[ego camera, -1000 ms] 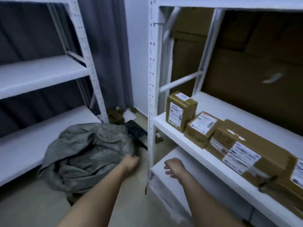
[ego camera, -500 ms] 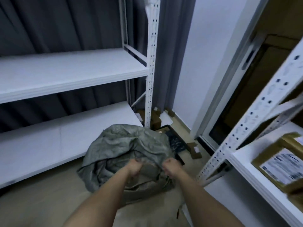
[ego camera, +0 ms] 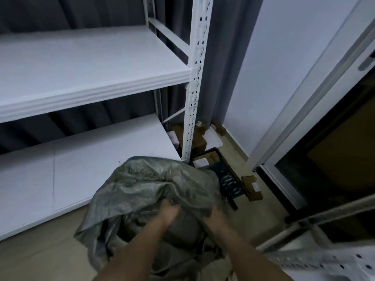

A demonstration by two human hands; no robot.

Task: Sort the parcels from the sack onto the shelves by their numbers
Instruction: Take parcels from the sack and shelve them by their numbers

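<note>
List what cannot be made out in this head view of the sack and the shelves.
- Inside of the sack: hidden by its own grey folds and both hands.
- Fingertips of the left hand and right hand: buried in the sack cloth.
- Label on the small box on the floor: too small to read.
- Near rack post: blurred, cut off by the right edge.

Both my hands are in the mouth of the crumpled grey-green woven sack (ego camera: 146, 191) on the beige floor: my left hand (ego camera: 168, 214) and right hand (ego camera: 215, 217) grip its folded edge. Behind it stands a white metal shelf rack (ego camera: 192, 78); small brown cardboard boxes (ego camera: 252, 187) lie nearby.
</note>
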